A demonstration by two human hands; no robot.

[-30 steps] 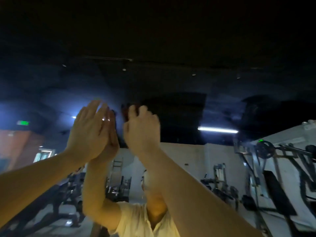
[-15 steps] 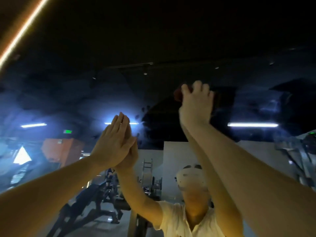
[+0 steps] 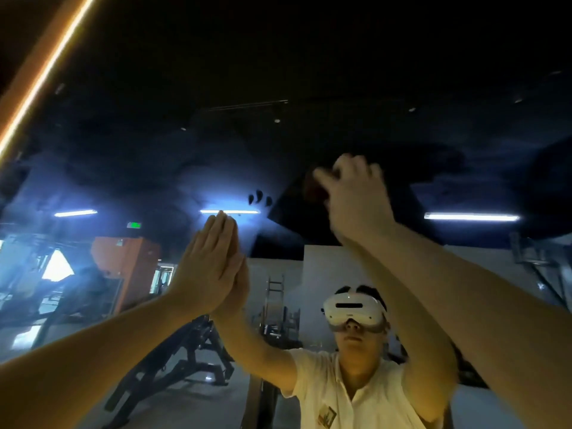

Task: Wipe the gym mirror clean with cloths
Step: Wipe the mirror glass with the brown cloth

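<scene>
High on mirror (image 3: 148,156), well in from its left edge: right hand (image 3: 356,199), blurred, fingers curled round dark reddish cloth (image 3: 312,189), pressing it on glass. Left hand (image 3: 213,261) lower, flat on glass, fingers straight and together, holding nothing. Pale haze (image 3: 216,184) and three dark marks (image 3: 259,198) just left of cloth. Judgement: sweep cloth left through them in overlapping strokes, firm even pressure; afterwards lift left palm, wipe its print.

- The mirror (image 3: 340,72) in front of you is glossy glass, clouded by hazy smears.
- The cloth (image 3: 314,188) under your right hand (image 3: 356,199) looks soft and matt; its weave is blurred.
- Your reflected headset (image 3: 353,308) is smooth, shiny white plastic.
- Your shirt (image 3: 356,394) is pale matt fabric.
</scene>
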